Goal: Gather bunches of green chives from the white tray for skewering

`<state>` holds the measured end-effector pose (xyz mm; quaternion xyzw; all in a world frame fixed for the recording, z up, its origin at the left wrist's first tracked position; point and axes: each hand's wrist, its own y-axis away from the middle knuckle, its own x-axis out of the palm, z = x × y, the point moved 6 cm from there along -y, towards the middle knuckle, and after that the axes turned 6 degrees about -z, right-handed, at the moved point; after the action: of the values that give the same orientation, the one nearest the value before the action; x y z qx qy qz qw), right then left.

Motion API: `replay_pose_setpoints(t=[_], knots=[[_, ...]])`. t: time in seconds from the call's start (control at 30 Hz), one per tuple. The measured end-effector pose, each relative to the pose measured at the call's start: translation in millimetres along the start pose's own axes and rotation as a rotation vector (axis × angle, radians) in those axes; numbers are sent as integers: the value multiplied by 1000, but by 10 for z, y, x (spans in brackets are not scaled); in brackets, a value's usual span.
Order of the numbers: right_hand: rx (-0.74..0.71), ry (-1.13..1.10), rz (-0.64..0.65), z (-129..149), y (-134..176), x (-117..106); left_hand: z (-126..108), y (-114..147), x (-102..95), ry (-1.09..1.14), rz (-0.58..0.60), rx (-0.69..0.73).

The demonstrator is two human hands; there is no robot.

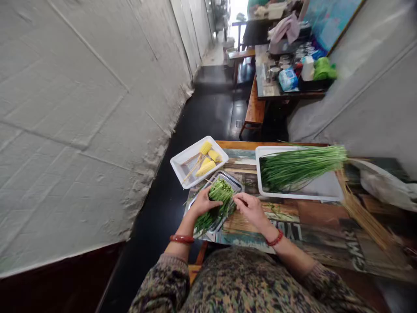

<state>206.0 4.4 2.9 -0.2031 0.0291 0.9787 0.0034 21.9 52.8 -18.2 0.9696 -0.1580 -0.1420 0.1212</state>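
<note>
A bundle of cut green chives (pixel 221 190) lies in a shallow metal tray (pixel 237 182) on the table, pale cut ends toward the far side. My left hand (pixel 204 202) grips the bundle from the left, its thumb stretched across the top. At the bundle's right side, my right hand (pixel 250 208) has its fingertips pinched together; what they hold is too small to make out. A thin stick end shows at the far left of the bundle. Right of my hands, a white tray (pixel 301 196) holds a large heap of long uncut chives (pixel 302 165).
Skewered corn pieces (pixel 206 167) lie in another white tray (pixel 178 170) at the table's left edge. Bamboo skewers (pixel 366 217) and a plastic bag (pixel 386 184) are on the right. A wall stands left; beyond are a bench (pixel 256 106) and a cluttered table (pixel 270 90).
</note>
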Motion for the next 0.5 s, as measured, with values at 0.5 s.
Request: replay_pose_setpoints(t=[0.5], knots=[[-105, -282, -143, 654, 19, -1542, -1861, -328, 652, -349, 124, 323]])
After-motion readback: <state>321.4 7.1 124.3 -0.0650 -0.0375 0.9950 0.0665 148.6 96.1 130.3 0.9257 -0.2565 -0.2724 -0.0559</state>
